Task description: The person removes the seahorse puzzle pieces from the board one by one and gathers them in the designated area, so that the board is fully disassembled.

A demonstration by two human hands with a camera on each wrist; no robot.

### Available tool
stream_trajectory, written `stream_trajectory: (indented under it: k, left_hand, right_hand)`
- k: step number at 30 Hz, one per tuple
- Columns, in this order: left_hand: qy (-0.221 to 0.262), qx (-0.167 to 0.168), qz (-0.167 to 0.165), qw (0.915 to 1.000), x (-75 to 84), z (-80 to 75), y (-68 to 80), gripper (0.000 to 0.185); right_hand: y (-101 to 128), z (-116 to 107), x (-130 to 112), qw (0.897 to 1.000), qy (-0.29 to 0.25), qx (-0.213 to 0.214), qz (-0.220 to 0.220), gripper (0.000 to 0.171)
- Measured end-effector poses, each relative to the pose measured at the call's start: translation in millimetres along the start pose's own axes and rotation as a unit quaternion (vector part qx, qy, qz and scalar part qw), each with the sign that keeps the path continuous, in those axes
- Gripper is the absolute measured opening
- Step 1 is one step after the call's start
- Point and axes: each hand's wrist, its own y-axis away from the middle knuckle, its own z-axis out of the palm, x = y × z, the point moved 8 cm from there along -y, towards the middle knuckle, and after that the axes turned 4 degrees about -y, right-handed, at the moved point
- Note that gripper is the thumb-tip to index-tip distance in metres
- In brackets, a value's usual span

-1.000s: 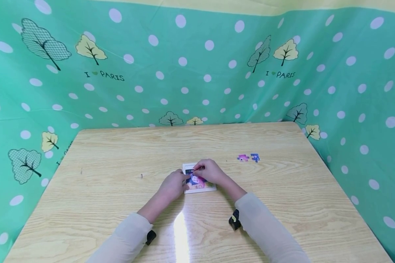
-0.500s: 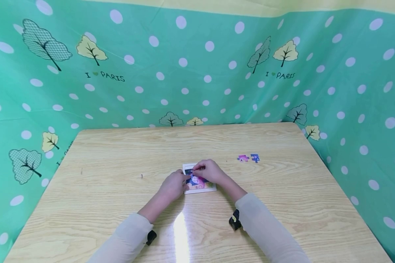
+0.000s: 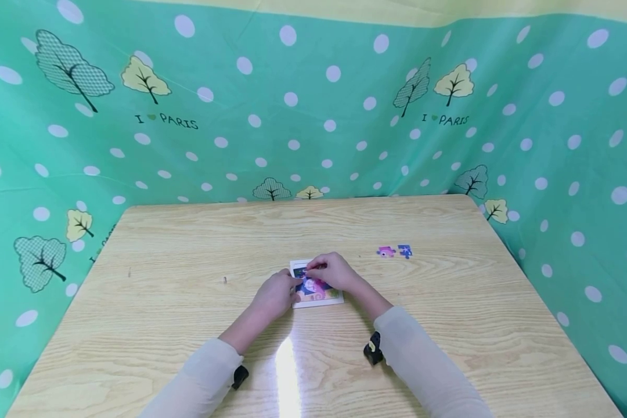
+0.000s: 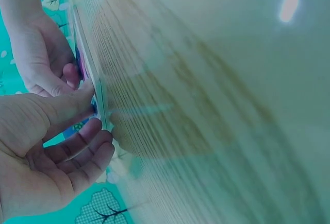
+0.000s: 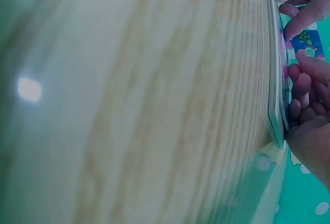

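Two hands meet over the puzzle tray [image 3: 317,297] at the centre of the head view, on the wooden table [image 3: 188,278]. Your left hand [image 3: 274,296] rests at the tray's left edge with fingers curled against it, and your right hand [image 3: 333,271] pinches a puzzle piece [image 3: 301,271] over the tray's upper left corner. Only the head view shows the two loose pieces, a pink piece [image 3: 385,251] and a blue piece [image 3: 404,251], lying right of centre, well apart from the tray. Your left wrist view, at its left edge, shows the thumb and fingers [image 4: 77,152] bracing the tray's thin rim [image 4: 98,98]. Your right wrist view shows the tray edge-on [image 5: 276,105] at the right of the frame, with bent fingers [image 5: 304,87] over the picture.
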Motion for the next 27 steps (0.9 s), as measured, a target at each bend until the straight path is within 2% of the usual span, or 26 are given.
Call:
stream_trajectory:
  k: [14, 22, 27]
  left_hand:
    - [0.009, -0.009, -0.010, 0.9999, -0.3, 1.3, -1.1, 0.037]
    - [0.004, -0.009, -0.008, 0.9999, 0.6, 0.7, -0.3, 0.037]
    - [0.004, -0.012, -0.014, 0.9998, -0.3, 1.2, -0.3, 0.037]
  right_hand:
    - [-1.5, -3.7, 4.1, 0.999, -0.048, 0.008, 0.019, 0.014]
    - [-1.6, -12.2, 9.3, 0.992, -0.110, 0.044, 0.044, 0.018]
    - [-1.3, -17.5, 12.7, 0.990, -0.117, 0.057, 0.055, 0.019]
